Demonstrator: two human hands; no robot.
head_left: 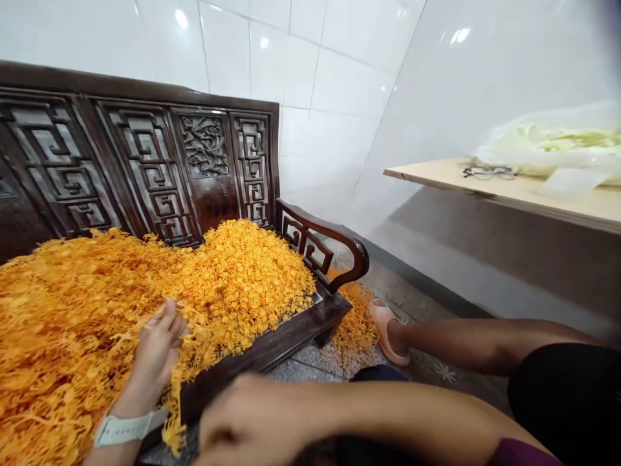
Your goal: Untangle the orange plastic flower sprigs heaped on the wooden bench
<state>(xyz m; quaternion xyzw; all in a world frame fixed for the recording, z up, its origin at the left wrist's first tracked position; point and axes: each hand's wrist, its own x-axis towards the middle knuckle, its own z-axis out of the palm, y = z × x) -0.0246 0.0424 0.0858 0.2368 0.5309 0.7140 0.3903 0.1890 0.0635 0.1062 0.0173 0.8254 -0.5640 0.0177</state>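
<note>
My left hand point(162, 336), with a pale band point(123, 430) around its wrist, is closed in a pinch above a big heap of orange branching pieces point(72, 298). Between its fingertips is an orange branching piece point(189, 312). More orange strands point(174, 414) hang just beside and below that hand. Nearer to me, my right hand point(247, 421) is blurred, its fingers curled in; the lower part runs out of the picture and whatever it may hold is hidden. A lighter yellow-orange mound of small pieces point(252, 272) lies against the heap's right side.
The heaps lie on a dark carved wooden bench point(310, 327) with a curved armrest point(356, 249). Loose orange pieces point(356, 323) cover the floor beside a foot in a pink slipper point(388, 330). At right, a wooden board point(436, 173) carries glasses point(490, 173) and a translucent bag point(514, 139).
</note>
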